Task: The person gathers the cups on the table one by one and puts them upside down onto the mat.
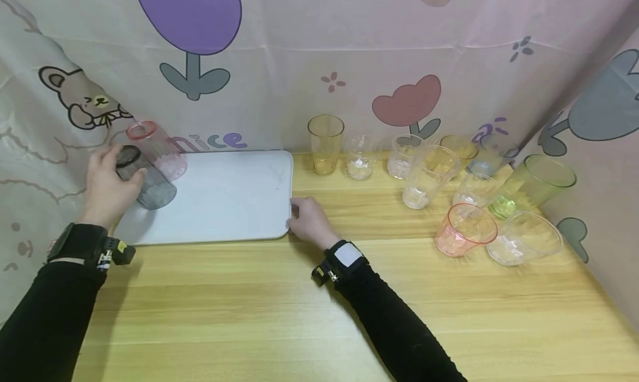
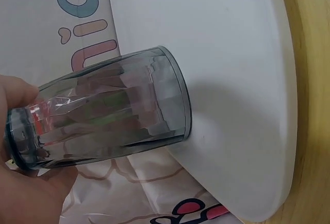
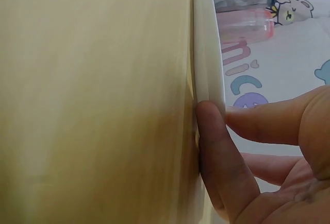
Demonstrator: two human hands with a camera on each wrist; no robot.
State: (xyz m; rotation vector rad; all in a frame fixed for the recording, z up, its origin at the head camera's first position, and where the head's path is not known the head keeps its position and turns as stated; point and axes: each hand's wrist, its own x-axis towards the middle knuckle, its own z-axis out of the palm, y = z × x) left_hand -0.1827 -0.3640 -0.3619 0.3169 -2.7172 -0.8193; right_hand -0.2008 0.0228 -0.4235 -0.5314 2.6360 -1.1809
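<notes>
My left hand [image 1: 107, 185] grips a smoky grey glass [image 1: 157, 189] around its base. The glass is upside down and tilted, its mouth close over the white tray [image 1: 224, 199]. In the left wrist view, the ribbed grey glass [image 2: 113, 110] has its rim towards the tray's surface. Just behind it, an upside-down pink glass [image 1: 167, 154] stands at the tray's far left. With thumb and fingers, my right hand [image 1: 313, 225] pinches the tray's right edge; the right wrist view shows the thumb on the upper face and a finger against the side [image 3: 206, 64].
On the right of the wooden table [image 1: 239, 315] stand several glasses, among them an amber tumbler [image 1: 325, 146], a pink-rimmed one [image 1: 464, 232], a green one [image 1: 534, 185] and a clear one [image 1: 521, 240]. A printed cloth [image 1: 279, 88] hangs along the back and sides.
</notes>
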